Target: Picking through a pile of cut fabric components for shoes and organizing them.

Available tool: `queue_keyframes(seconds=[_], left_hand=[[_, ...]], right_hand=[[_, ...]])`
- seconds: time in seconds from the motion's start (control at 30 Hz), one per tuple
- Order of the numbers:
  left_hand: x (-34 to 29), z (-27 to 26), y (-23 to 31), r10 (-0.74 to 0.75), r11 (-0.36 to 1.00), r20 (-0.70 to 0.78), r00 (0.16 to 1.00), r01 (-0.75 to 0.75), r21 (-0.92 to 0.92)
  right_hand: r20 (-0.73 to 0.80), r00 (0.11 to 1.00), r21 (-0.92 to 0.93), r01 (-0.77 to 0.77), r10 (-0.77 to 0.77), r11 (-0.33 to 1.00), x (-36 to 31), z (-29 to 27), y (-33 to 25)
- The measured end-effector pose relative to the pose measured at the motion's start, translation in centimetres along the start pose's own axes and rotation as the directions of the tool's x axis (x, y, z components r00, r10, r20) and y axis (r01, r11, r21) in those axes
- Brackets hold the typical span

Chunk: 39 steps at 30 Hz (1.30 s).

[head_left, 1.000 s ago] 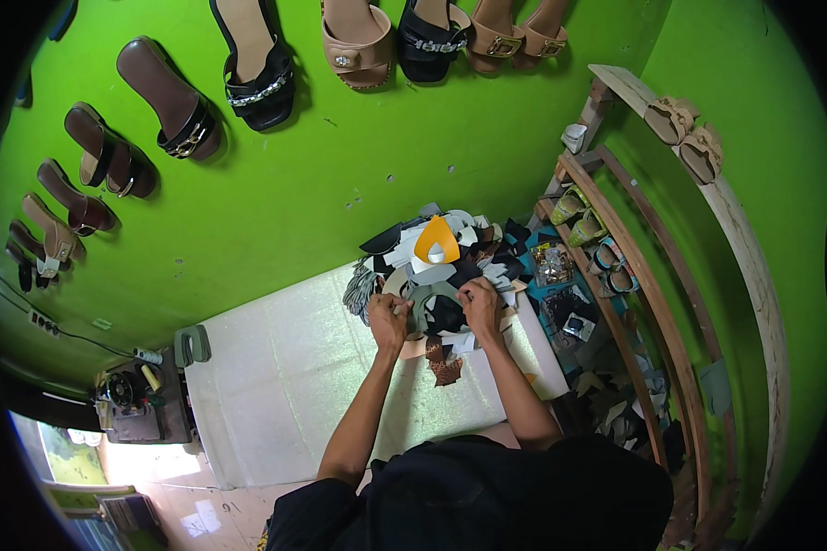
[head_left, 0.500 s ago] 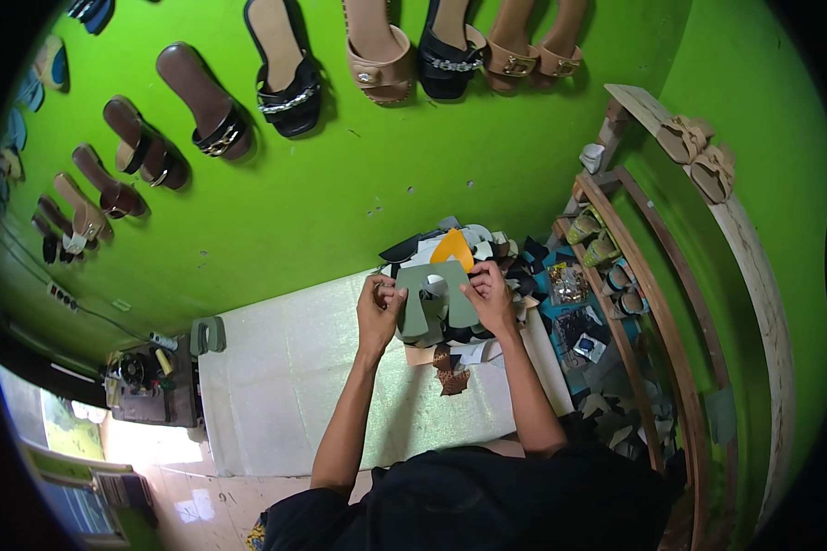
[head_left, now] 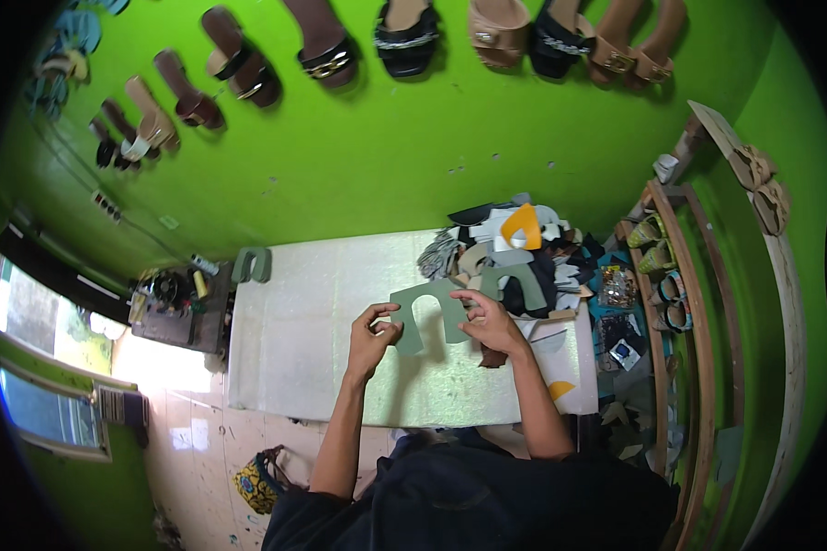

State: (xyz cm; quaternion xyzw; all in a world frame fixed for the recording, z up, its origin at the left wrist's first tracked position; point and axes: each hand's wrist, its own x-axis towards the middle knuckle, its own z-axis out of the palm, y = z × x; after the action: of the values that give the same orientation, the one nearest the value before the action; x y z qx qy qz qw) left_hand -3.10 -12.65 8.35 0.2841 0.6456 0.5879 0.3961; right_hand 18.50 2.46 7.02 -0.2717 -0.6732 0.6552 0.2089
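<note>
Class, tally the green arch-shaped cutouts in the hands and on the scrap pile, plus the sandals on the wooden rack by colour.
Held green arch-shaped cutout: 1
Loose green arch-shaped cutout on the scrap pile: 1
Beige sandals: 2
Lime-green sandals: 2
Dark, blue-trimmed sandals: 2
Total in view: 8

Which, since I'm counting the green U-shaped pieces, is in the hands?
The raised piece between left hand and right hand, above the table. The second piece lies on the scrap pile; other green pieces sit at the table's left end.
</note>
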Motion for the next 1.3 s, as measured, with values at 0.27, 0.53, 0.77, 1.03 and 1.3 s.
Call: queue_keyframes(seconds=[0.27,0.53,0.77,1.03,1.3], left_hand=[[-7.7,-12.9,-2.6,0.038,0.997,-0.006,0.999,-0.038,0.072],[-16.3,-27.5,-5.6,0.074,0.997,-0.12,0.99,-0.071,0.034],[-21.3,-37.3,-5.9,0.054,0.997,-0.215,0.975,-0.064,-0.041],[-20.5,-45.0,-6.8,0.105,0.993,-0.239,0.965,-0.116,-0.03],[-13.4,-52.0,-5.2,0.178,0.982,-0.212,0.961,-0.162,0.093]], right_hand=[[0.16,0.987,-0.112,0.028,-0.01,0.993,-0.5,11.9,-1.5],[0.244,0.969,-0.169,0.013,0.029,0.985,-1.2,28.2,-2.9],[0.35,0.937,-0.142,0.056,-0.003,0.988,-0.5,39.6,-3.2],[0.394,0.918,-0.179,0.128,-0.048,0.975,4.0,46.8,-2.7],[0.329,0.943,-0.118,0.1,-0.056,0.988,11.7,51.5,-2.0]])
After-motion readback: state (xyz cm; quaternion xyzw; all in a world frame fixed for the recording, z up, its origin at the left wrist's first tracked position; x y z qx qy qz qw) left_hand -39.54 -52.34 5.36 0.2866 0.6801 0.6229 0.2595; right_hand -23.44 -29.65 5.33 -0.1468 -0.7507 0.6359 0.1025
